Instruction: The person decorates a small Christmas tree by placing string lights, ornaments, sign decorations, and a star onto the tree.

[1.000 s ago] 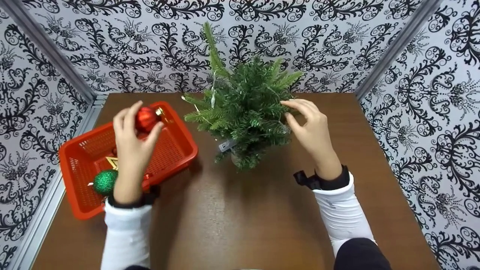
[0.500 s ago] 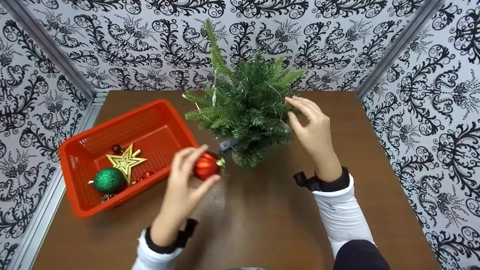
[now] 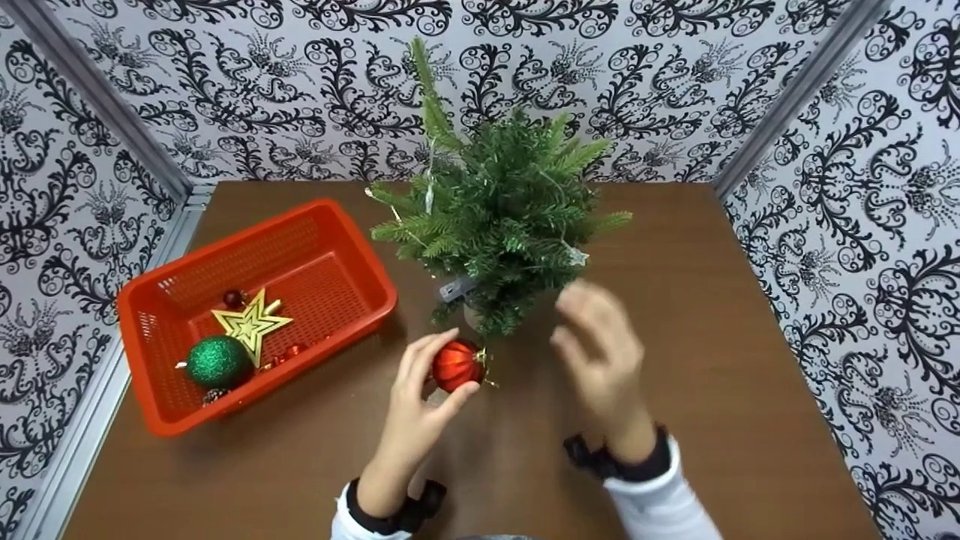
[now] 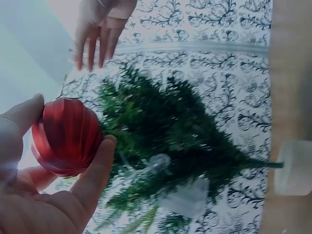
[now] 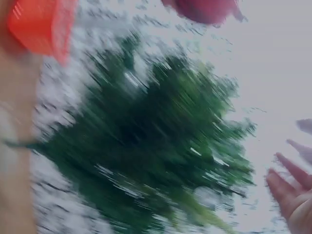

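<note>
A shiny red ribbed Christmas ball [image 3: 457,366] with a gold cap is held between the thumb and fingers of my left hand [image 3: 416,416], in front of the tree. In the left wrist view the red ball [image 4: 67,136] fills the grip. My right hand [image 3: 606,360], blurred, holds nothing; its fingers are loosely bent, apart from the branches. The small artificial Christmas tree [image 3: 510,217] stands upright behind both hands. It carries a light string and a clear plastic box [image 3: 457,288]. The left wrist view shows its white base [image 4: 293,168].
To the left stands a red plastic basket [image 3: 337,225]. Inside lie a gold star [image 3: 253,324], a glittery green ball [image 3: 217,361], a small dark red ball [image 3: 233,298], a pinecone [image 3: 215,394] and small red pieces [image 3: 292,351]. Patterned walls [image 3: 255,90] enclose the brown table [image 3: 712,300].
My left hand has carried the red ball out of the basket, rightward to the tree's front. My right hand has left the tree's right side and come down toward me.
</note>
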{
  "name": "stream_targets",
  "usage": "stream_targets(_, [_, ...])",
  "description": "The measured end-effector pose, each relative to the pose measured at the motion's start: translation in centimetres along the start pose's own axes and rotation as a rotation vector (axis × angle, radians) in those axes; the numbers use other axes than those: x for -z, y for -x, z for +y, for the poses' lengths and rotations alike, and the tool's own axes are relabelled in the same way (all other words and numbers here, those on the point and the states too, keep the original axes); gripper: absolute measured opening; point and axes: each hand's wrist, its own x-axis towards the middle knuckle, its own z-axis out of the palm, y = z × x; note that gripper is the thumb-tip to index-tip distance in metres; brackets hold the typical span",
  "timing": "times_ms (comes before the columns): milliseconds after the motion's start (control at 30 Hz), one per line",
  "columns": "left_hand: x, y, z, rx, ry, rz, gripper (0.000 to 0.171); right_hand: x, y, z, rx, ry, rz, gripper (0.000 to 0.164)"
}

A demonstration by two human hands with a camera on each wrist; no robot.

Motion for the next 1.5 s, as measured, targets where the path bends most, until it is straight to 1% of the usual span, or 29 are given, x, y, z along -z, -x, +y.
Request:
stream_targets(67, [-0.4, 0.3, -0.8, 0.002, 0.022, -0.001, 0.053, -0.6, 1.9, -0.5, 0.063, -0.064, -0.011, 0.032])
stream_targets(133, [-1.0, 0.5, -2.1, -0.004, 0.045, 0.000, 0.054, -1.2, 3.8, -0.8, 0.083, -0.112, -0.028, 0.034])
stream_targets(167, [-1.3, 0.7, -2.8, -0.010, 0.056, 0.001, 0.054, -1.5, 4.7, -1.0, 0.079, -0.126, -0.032, 0.035])
stream_targets(233, [-1.9, 1.0, -3.8, -0.030, 0.067, 0.003, 0.054, -1.8, 6.2, -1.4, 0.049, -0.151, -0.045, 0.037])
stream_targets(267, [-2.1, 1.1, -4.0, -0.038, 0.069, 0.002, 0.054, -1.9, 6.8, -1.5, 0.032, -0.160, -0.048, 0.038])
stream_targets(333, [-2.6, 1.4, -4.3, -0.049, 0.074, 0.003, 0.053, -2.0, 7.8, -1.7, -0.004, -0.178, -0.054, 0.038])
stream_targets(433, [-3.1, 1.7, -4.4, -0.048, 0.076, 0.005, 0.052, -2.2, 8.7, -1.9, -0.054, -0.201, -0.071, 0.036])
stream_targets(500, [-3.3, 1.7, -4.2, -0.032, 0.078, 0.013, 0.053, -2.4, 9.0, -1.9, -0.090, -0.223, -0.077, 0.035])
stream_targets(567, [-3.4, 1.8, -3.4, -0.023, 0.081, 0.022, 0.051, -2.6, 9.3, -1.8, -0.122, -0.245, -0.069, 0.032])
stream_targets(733, [-3.6, 1.9, -1.5, 0.011, 0.112, 0.031, 0.046, -2.7, 10.0, -1.8, -0.204, -0.311, 0.001, 0.028])
stream_targets(800, [-3.8, 2.0, -1.3, 0.034, 0.125, 0.028, 0.046, -2.7, 10.2, -1.7, -0.220, -0.339, 0.028, 0.025])
stream_targets(900, [-3.9, 2.1, -1.0, 0.057, 0.139, 0.019, 0.045, -2.7, 10.4, -1.4, -0.212, -0.365, 0.060, 0.020])
stream_targets(1000, [-4.0, 2.1, -1.2, 0.067, 0.149, 0.004, 0.045, -2.7, 10.2, -1.1, -0.191, -0.388, 0.087, 0.015])
stream_targets(1067, [-4.1, 2.1, -1.3, 0.061, 0.156, -0.001, 0.045, -2.7, 10.0, -1.0, -0.182, -0.389, 0.094, 0.013])
stream_targets(1233, [-4.3, 2.1, -1.9, 0.060, 0.151, 0.002, 0.045, -2.4, 9.3, -1.1, -0.210, -0.383, 0.119, 0.010])
stream_targets(1400, [-4.8, 2.1, -2.8, 0.066, 0.115, -0.010, 0.044, -2.1, 8.5, -1.2, -0.274, -0.375, 0.146, 0.010])
stream_targets(1500, [-5.3, 2.2, -3.5, 0.096, 0.125, -0.020, 0.044, -2.1, 8.0, -1.2, -0.364, -0.342, 0.121, 0.013])
